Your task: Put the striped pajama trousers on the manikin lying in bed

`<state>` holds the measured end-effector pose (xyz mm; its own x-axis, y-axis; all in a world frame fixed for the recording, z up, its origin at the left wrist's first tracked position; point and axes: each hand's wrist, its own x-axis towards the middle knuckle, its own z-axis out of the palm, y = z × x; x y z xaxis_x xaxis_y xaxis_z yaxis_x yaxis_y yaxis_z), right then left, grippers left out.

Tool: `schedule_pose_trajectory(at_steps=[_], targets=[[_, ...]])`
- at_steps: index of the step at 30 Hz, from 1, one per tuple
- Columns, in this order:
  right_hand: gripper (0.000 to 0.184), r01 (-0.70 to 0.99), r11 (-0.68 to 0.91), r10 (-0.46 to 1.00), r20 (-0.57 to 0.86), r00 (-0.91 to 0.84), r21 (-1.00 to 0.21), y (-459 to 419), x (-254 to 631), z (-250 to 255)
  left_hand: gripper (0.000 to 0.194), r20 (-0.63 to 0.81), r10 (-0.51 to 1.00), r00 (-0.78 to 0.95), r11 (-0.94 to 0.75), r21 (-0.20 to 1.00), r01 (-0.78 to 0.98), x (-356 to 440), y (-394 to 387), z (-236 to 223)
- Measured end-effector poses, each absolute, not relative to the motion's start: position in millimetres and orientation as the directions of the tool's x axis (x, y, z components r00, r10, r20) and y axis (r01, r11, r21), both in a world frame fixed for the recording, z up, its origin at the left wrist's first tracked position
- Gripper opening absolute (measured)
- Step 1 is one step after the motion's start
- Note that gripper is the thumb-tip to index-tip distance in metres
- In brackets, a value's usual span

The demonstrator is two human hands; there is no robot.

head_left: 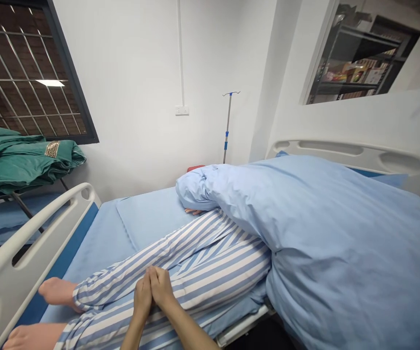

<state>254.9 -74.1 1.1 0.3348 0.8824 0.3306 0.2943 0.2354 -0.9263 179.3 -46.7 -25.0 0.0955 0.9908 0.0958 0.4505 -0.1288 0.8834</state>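
Note:
A figure in blue-and-white striped trousers (195, 253) lies on a hospital bed, with bare feet (55, 291) toward the footboard. A light blue quilt (323, 228) covers the upper body. My left hand (142, 296) and my right hand (162, 288) rest side by side on the near leg, around the shin or knee. The fingers of both lie pressed together and flat against the striped cloth, touching each other. Neither hand holds anything.
White footboard rail (24, 233) at left, white headboard (352, 155) at back right. An IV pole (227, 126) stands by the wall. Folded green cloths (20, 160) lie on a rack at left. A blue sheet (137, 218) covers the mattress.

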Motion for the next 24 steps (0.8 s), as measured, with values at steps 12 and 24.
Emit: schedule_pose_trajectory(at_steps=[12,24], targets=[[0.045,0.021,0.229,0.855,0.211,0.474,-0.973,-60.2,268.8,-28.7,0.045,0.031,0.997,-0.064,-0.025,0.995,0.096,220.2,-53.6,3.3],[0.048,0.301,0.228,0.857,0.337,0.39,-0.926,-80.1,287.6,5.9,0.045,0.026,0.997,0.077,-0.058,0.895,0.443,215.3,-55.2,-24.3]])
